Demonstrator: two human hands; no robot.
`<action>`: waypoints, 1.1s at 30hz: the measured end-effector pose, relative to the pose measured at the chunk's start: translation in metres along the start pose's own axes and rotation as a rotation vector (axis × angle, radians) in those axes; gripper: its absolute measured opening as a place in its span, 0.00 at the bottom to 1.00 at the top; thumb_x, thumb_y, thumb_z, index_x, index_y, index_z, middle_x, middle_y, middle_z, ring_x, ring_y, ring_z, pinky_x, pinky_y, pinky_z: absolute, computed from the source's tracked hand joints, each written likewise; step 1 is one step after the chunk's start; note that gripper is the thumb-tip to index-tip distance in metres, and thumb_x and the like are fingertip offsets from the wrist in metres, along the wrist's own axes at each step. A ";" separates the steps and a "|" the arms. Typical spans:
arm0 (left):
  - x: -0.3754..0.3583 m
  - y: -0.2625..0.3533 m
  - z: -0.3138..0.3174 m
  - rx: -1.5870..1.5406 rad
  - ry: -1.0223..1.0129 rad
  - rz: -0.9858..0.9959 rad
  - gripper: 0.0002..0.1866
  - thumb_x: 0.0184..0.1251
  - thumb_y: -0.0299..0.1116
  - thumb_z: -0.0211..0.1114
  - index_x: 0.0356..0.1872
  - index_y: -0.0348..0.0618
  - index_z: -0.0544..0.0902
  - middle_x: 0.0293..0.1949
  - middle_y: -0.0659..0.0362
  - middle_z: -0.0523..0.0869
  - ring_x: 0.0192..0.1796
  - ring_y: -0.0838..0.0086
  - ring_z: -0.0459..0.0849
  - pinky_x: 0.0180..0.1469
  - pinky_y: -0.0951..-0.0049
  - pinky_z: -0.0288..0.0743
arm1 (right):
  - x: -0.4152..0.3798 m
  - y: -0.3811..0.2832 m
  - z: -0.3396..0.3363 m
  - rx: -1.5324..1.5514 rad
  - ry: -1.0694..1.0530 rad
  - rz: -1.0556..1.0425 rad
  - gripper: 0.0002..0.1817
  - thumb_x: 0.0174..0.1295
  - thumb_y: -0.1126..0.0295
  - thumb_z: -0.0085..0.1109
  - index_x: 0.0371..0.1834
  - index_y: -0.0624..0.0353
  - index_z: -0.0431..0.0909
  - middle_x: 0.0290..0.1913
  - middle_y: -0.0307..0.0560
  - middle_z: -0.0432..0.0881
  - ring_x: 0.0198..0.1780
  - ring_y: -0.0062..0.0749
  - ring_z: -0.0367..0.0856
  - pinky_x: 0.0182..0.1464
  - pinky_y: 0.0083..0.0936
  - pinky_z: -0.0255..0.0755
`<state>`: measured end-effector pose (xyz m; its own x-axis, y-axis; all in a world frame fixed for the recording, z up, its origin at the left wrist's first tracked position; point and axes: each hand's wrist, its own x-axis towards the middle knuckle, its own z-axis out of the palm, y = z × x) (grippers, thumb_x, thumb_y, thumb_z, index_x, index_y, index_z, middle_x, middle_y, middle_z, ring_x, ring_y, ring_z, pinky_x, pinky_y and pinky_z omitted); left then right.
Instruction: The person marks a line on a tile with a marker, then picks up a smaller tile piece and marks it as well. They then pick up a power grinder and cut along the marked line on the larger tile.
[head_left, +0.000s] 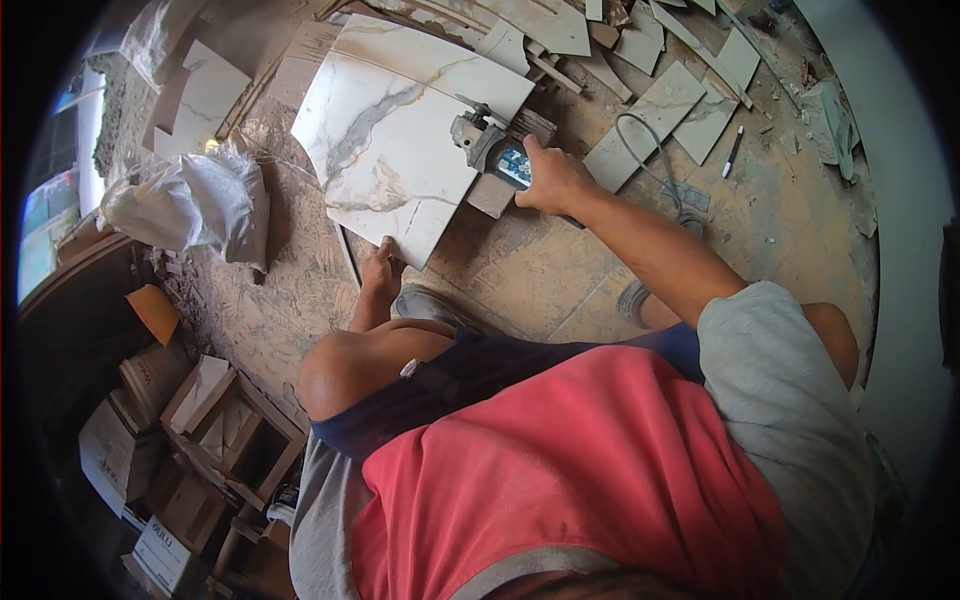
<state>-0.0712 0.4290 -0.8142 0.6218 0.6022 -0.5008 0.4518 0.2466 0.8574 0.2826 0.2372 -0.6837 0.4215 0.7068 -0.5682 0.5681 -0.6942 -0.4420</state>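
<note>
A large white marble-look tile (370, 165) with grey and tan veins lies raised off the floor in front of me. A thin line crosses it near its far side. My right hand (553, 180) is wrapped round the body of an angle grinder (480, 138), whose head and disc lie over the tile's right part, at the end of that line. At the near edge of the tile, my left hand (380, 272) grips it close to the corner, fingertips at the rim. Blocks (490, 195) show under the tile's right side.
Cut tile pieces (650, 125) and offcuts lie at the upper right. A grey cable (655, 145) curls beside my right forearm, near a marker (733, 152). A whitish sack (195, 205) sits at left; cardboard boxes (165, 550) are stacked at lower left. A wall (915, 250) stands at right.
</note>
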 end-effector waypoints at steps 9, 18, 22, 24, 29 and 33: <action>0.001 0.021 0.011 -0.481 0.109 -0.270 0.16 0.76 0.35 0.55 0.59 0.41 0.71 0.50 0.58 0.80 0.48 0.70 0.81 0.48 0.66 0.79 | -0.011 0.005 -0.003 0.000 -0.011 0.023 0.44 0.45 0.60 0.69 0.65 0.65 0.60 0.48 0.65 0.82 0.51 0.57 0.82 0.54 0.44 0.78; -0.001 0.031 0.014 -0.450 0.105 -0.272 0.16 0.76 0.35 0.55 0.58 0.39 0.71 0.50 0.57 0.80 0.48 0.69 0.81 0.49 0.64 0.80 | -0.023 0.019 0.008 0.025 0.038 0.023 0.37 0.44 0.58 0.71 0.53 0.59 0.60 0.41 0.65 0.82 0.45 0.62 0.82 0.49 0.49 0.77; 0.000 0.026 0.014 -0.483 0.106 -0.282 0.17 0.76 0.35 0.55 0.60 0.39 0.71 0.51 0.57 0.80 0.49 0.69 0.81 0.50 0.64 0.80 | -0.040 0.026 0.005 -0.038 -0.021 0.060 0.40 0.45 0.59 0.70 0.60 0.61 0.59 0.43 0.64 0.82 0.47 0.59 0.83 0.49 0.47 0.78; -0.002 0.035 0.018 -0.439 0.138 -0.303 0.17 0.76 0.35 0.55 0.61 0.40 0.70 0.52 0.57 0.80 0.50 0.69 0.81 0.51 0.63 0.80 | -0.050 0.036 0.004 -0.047 -0.021 0.047 0.40 0.45 0.60 0.70 0.59 0.61 0.59 0.43 0.64 0.82 0.47 0.59 0.82 0.49 0.47 0.77; -0.004 0.034 0.016 -0.348 0.111 -0.297 0.18 0.75 0.35 0.55 0.61 0.42 0.70 0.52 0.57 0.80 0.49 0.68 0.82 0.51 0.62 0.80 | -0.058 0.032 -0.021 0.051 0.066 0.001 0.40 0.43 0.60 0.71 0.59 0.60 0.60 0.41 0.65 0.82 0.45 0.61 0.82 0.47 0.48 0.76; -0.002 0.034 0.021 -0.548 0.116 -0.247 0.16 0.75 0.35 0.54 0.60 0.42 0.71 0.51 0.57 0.81 0.48 0.68 0.83 0.49 0.63 0.81 | -0.025 -0.010 -0.049 0.115 0.152 -0.057 0.36 0.42 0.60 0.70 0.54 0.60 0.63 0.37 0.64 0.82 0.41 0.61 0.83 0.45 0.46 0.76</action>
<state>-0.0437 0.4206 -0.7866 0.4532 0.5483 -0.7029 0.1602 0.7256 0.6692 0.3010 0.2333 -0.6310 0.4975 0.7520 -0.4325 0.5132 -0.6571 -0.5521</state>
